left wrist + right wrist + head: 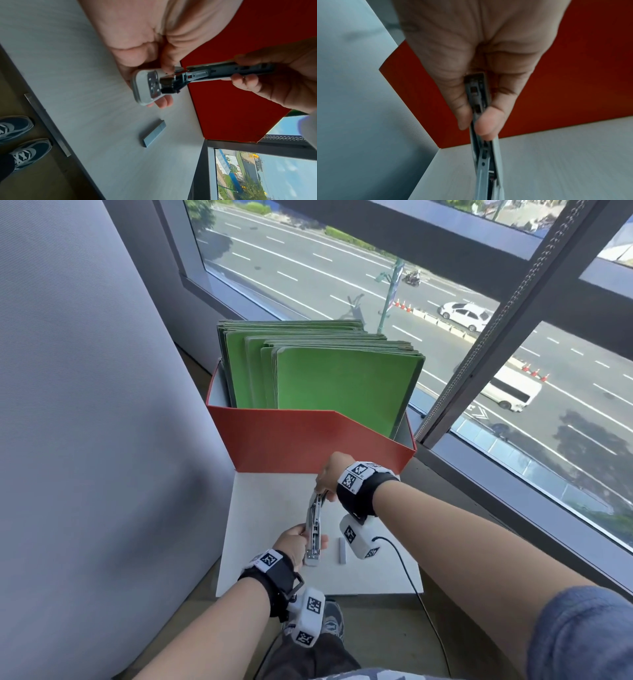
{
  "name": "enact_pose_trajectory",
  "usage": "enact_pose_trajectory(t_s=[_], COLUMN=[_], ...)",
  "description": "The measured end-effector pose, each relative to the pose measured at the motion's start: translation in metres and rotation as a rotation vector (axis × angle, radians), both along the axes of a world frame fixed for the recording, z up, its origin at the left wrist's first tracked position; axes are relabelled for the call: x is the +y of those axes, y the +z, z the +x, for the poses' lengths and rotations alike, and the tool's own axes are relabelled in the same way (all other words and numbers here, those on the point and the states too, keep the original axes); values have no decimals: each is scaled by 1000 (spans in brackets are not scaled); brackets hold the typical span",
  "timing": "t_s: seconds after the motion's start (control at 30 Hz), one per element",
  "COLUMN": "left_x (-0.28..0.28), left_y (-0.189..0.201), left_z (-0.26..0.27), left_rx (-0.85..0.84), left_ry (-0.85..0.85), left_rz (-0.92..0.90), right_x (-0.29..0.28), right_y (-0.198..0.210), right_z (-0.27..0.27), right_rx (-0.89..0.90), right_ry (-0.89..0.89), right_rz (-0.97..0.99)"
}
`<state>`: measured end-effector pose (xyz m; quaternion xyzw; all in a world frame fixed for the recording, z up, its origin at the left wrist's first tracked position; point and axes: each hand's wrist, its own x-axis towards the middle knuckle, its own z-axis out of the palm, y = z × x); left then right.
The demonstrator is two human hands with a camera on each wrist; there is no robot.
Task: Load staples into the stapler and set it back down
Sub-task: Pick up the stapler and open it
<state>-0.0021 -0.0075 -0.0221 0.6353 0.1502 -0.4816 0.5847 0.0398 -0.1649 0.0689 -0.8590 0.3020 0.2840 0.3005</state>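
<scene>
A grey stapler (313, 529) is swung wide apart above the white table (267, 508). My left hand (294, 542) grips its base (145, 88) near the front edge. My right hand (328, 474) pinches the far end of the raised top arm (223, 71) between thumb and fingers (485, 121). The metal channel (483, 162) shows along that arm. A strip of staples (343, 550) lies flat on the table just right of the stapler, also seen as the staples (154, 134) below the base in the left wrist view.
An orange box (308, 440) of green folders (342, 385) stands at the table's far edge, close behind my right hand. A window (479, 302) runs along the right. A black cable (411, 570) crosses the table's right corner. My shoes (20, 135) are under the table's near edge.
</scene>
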Motion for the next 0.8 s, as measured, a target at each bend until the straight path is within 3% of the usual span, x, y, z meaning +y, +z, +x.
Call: enact_pose_trajectory(t_s=[0.3, 0.8], left_x=[6, 9], left_y=[1, 5], left_z=[-6, -10], left_rx=[3, -41], left_ry=[-41, -204], left_rz=[14, -8], right_x=[-11, -29], right_y=[-25, -54], right_z=[5, -12], right_rx=[-168, -163], right_ry=[-163, -316], right_rz=[81, 183])
